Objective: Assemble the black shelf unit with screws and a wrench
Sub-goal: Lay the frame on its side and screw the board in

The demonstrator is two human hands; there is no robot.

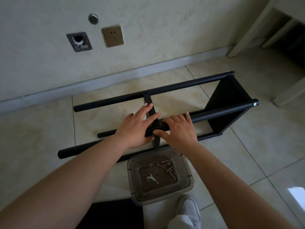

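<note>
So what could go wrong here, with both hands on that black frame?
The frame lies on its side with only one shelf panel fitted at the far end; the near pole ends look free, so the poles might twist or spread while the left hand and right hand press the crosspiece. The tray of screws sits close to the foot and could get kicked.

Honestly nothing readable anywhere here, no words, brand names, numbers or stickers. The wall socket [113,36] has a plain face with only its pin holes, and the tools in the clear plastic bin [159,176] are too small to show any markings.
</note>
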